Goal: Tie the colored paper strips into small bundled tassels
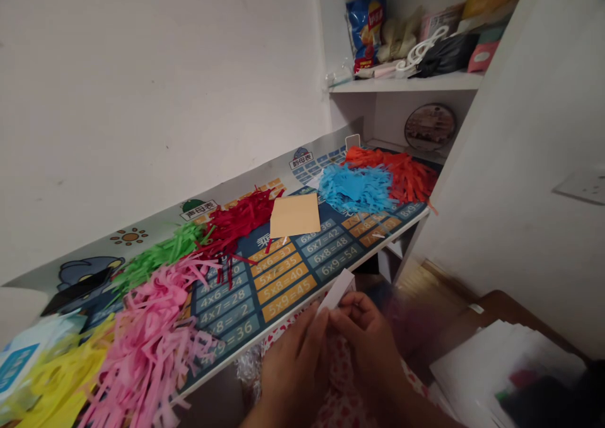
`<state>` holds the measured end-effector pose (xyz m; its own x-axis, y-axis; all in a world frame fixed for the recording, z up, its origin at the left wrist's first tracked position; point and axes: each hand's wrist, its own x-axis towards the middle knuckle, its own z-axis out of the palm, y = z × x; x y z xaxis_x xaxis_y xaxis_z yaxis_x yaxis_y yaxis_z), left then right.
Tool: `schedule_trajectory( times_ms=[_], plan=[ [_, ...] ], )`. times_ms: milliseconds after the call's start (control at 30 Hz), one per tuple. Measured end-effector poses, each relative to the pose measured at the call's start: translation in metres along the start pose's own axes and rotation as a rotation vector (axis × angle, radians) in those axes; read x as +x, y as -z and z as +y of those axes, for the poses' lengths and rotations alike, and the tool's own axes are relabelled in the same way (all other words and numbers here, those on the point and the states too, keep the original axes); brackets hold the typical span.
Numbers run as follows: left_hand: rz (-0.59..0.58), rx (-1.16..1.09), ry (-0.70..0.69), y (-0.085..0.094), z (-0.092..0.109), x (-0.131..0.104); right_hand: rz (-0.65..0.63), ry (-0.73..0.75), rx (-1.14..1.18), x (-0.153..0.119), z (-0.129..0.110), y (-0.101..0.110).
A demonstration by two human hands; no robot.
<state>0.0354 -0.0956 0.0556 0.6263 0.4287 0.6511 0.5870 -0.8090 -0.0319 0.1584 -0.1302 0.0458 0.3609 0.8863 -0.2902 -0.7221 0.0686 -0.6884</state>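
Both my hands meet over my lap, just off the desk's front edge. Between them is a narrow piece of folded white paper (336, 290), its upper end pointing toward the desk. The fingers of my left hand (297, 355) are closed on its lower end. My right hand (366, 336) pinches it from the right side, near the fold. A square tan sheet of paper (295, 215) lies on the desk beyond my hands. Dark red paper strips (239, 220) lie left of that sheet, and a pile of light blue strips (354, 187) lies to its right.
Orange-red strips (411, 173) sit at the desk's far right. Green (161, 254), pink (146, 314) and yellow (70, 371) strips spread along the left. A desk mat (283, 273) shows multiplication tables. Shelves (406, 82) hold a chip bag (367, 28). White bags or sheets (491, 365) lie lower right.
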Motion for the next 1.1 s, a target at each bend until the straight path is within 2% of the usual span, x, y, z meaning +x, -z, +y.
schedule_trajectory(
  times_ms=[300, 367, 533, 633, 767, 967, 1100],
  plan=[
    [-0.094, 0.016, 0.059, 0.003, -0.001, -0.004, -0.058, 0.016, -0.077, 0.002, 0.004, 0.010],
    [-0.191, 0.048, 0.090, 0.004, -0.002, -0.007, -0.065, 0.018, -0.106, 0.003, 0.005, 0.012],
    [-0.561, 0.166, 0.221, 0.009, -0.001, -0.005, -0.055, 0.022, -0.159, 0.006, 0.004, 0.011],
    [-0.650, 0.193, 0.230, 0.012, -0.002, 0.003, -0.073, 0.041, -0.190, 0.009, 0.001, 0.009],
    [-0.635, 0.130, 0.232, 0.012, -0.006, 0.008, -0.098, 0.060, -0.253, 0.013, -0.002, 0.008],
    [-0.480, -0.028, 0.150, 0.009, -0.015, 0.004, -0.076, 0.128, -0.409, 0.015, -0.001, 0.008],
    [-0.397, -0.042, 0.124, 0.005, -0.021, 0.000, -0.048, 0.205, -0.624, 0.022, 0.005, 0.015]
  ],
)
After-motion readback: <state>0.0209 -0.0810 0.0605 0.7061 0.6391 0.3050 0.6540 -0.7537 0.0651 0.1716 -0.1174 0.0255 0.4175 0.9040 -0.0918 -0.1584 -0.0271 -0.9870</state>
